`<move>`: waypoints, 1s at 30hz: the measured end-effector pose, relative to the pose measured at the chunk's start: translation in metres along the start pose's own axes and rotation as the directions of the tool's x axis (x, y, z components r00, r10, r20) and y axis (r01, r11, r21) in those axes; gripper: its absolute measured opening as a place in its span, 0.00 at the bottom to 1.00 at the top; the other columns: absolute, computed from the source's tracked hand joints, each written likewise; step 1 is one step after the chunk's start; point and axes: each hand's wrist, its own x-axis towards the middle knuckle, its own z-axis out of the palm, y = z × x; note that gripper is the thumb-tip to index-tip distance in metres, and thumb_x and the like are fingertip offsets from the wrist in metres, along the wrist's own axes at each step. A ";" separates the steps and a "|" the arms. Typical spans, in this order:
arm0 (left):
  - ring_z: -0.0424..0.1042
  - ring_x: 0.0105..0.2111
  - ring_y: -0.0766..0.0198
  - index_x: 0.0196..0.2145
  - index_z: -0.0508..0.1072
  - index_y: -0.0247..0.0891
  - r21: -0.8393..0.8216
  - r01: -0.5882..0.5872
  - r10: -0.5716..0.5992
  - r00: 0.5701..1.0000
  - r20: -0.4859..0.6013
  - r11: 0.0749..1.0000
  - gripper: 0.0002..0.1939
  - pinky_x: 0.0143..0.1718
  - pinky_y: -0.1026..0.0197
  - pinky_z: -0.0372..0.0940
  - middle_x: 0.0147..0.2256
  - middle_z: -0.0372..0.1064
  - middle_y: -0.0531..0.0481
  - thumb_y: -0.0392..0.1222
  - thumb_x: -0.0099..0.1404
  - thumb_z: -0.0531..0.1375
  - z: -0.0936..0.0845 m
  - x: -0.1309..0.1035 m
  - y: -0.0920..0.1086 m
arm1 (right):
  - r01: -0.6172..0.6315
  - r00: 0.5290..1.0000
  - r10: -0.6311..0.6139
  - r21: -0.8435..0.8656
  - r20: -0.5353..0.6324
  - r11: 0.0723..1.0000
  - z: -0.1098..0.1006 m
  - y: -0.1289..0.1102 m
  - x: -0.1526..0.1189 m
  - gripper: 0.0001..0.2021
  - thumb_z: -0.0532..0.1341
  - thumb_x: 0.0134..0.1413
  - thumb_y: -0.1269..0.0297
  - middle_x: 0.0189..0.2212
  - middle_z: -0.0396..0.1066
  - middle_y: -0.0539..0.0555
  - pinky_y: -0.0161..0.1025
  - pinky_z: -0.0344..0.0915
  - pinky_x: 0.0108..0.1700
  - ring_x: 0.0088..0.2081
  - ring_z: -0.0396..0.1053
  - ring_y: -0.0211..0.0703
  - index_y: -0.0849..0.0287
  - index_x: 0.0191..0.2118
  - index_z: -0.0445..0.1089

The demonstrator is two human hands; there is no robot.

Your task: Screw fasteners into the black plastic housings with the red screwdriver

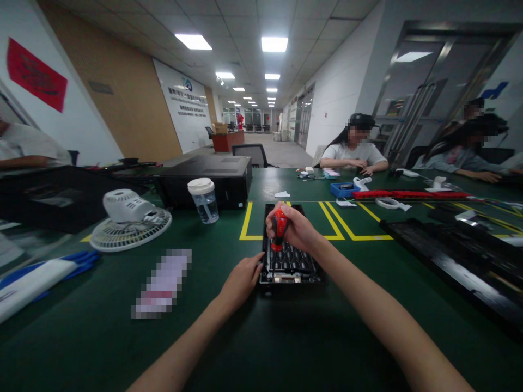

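Note:
On the green table in front of me lies a black tool case (292, 265) with rows of dark sockets set in it. My right hand (295, 226) is closed round a red and black screwdriver handle (279, 228), held upright over the case. The handle's lower end is down among the sockets; I cannot tell whether it is seated in a slot. My left hand (244, 276) grips the case's left edge, with its fingers and thumb against the side. A silvery piece (287, 278) shows at the case's near end.
Left on the table are a white fan (131, 220), a lidded cup (203, 200), a blurred pale item (163, 286) and a large black box (204, 174). Long black parts (449, 267) lie right. Beyond are a blue tray (344, 189), a red strip (408, 194) and seated people.

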 end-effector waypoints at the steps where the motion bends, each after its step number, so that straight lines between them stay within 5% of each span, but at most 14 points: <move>1: 0.68 0.42 0.61 0.55 0.61 0.37 -0.002 -0.004 0.004 1.000 -0.003 1.000 0.21 0.45 0.58 0.62 0.43 0.69 0.43 0.43 0.66 0.45 0.000 0.000 0.000 | 0.001 1.000 -0.001 0.005 0.000 1.000 0.000 0.000 0.000 0.11 0.52 0.55 0.58 0.27 0.67 0.52 0.35 0.61 0.28 0.24 0.65 0.36 0.61 0.31 0.62; 30: 0.68 0.41 0.60 0.55 0.62 0.37 -0.004 -0.023 0.023 1.000 -0.010 1.000 0.21 0.45 0.58 0.62 0.42 0.69 0.43 0.43 0.66 0.45 0.000 0.001 -0.001 | 0.013 0.998 -0.015 -0.030 -0.057 0.999 0.001 -0.005 -0.003 0.10 0.56 0.53 0.61 0.22 0.64 0.46 0.35 0.62 0.30 0.24 0.64 0.35 0.57 0.28 0.53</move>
